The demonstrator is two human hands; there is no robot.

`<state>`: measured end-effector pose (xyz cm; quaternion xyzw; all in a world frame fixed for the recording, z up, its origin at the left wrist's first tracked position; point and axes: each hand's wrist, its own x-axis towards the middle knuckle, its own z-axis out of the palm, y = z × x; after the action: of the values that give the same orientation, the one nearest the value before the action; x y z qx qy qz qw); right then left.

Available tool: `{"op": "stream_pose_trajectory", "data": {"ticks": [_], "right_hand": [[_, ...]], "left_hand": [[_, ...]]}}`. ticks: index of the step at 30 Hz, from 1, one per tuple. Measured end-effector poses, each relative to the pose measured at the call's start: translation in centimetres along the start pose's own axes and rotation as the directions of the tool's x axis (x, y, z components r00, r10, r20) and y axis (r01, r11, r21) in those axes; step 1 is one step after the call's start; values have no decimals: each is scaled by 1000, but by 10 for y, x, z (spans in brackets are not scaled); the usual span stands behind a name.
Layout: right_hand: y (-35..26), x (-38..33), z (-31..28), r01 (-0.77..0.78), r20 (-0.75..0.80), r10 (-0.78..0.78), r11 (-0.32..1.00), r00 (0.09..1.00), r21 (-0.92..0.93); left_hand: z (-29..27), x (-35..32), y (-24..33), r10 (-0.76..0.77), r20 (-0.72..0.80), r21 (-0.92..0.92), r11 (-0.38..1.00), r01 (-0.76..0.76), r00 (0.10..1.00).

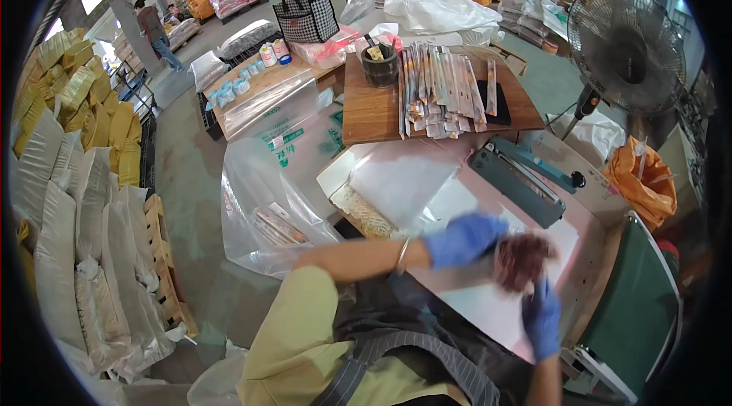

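Note:
Over the pale work surface [496, 303] I have a dark reddish-brown clump [523, 261] between my hands, too blurred to tell its kind. My right hand [542, 320], in a blue glove, grips it from below. From the left, my left hand [465, 239], also blue-gloved, reaches to its upper edge; motion smears those fingers. Left of my hands is an open tray [335, 184] with tan, crumpled-looking material [360, 209] along its near side and a whitish sheet across it. Beyond my hands lies a grey-green bar-shaped device [518, 181], apparently a bag sealer.
Slim packets [442, 89] and a dark cup [380, 67] with tools stand on a brown board [366, 120]. A clear plastic bag [255, 200] holds more packets at left. At right are a fan [627, 48], an orange sack [644, 185] and a green-topped stand [633, 307].

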<state>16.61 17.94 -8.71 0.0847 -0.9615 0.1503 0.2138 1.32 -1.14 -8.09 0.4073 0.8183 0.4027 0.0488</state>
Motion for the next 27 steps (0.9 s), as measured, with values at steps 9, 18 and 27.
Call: {"op": "stream_pose_trajectory", "data": {"ticks": [9,18,27], "right_hand": [[-1,91,-97,11,-194,11,993,981,115],[9,68,-32,-71,-141,53,990,989,-124],[62,155,-7,-134,-350,94,987,932,-91]], "left_hand": [[-88,72,27,112,-172,-26,993,-118,979],[-43,42,90,229,-194,-649,699,-300,954],[90,41,-12,-264,186,-683,658,317,947]]}}
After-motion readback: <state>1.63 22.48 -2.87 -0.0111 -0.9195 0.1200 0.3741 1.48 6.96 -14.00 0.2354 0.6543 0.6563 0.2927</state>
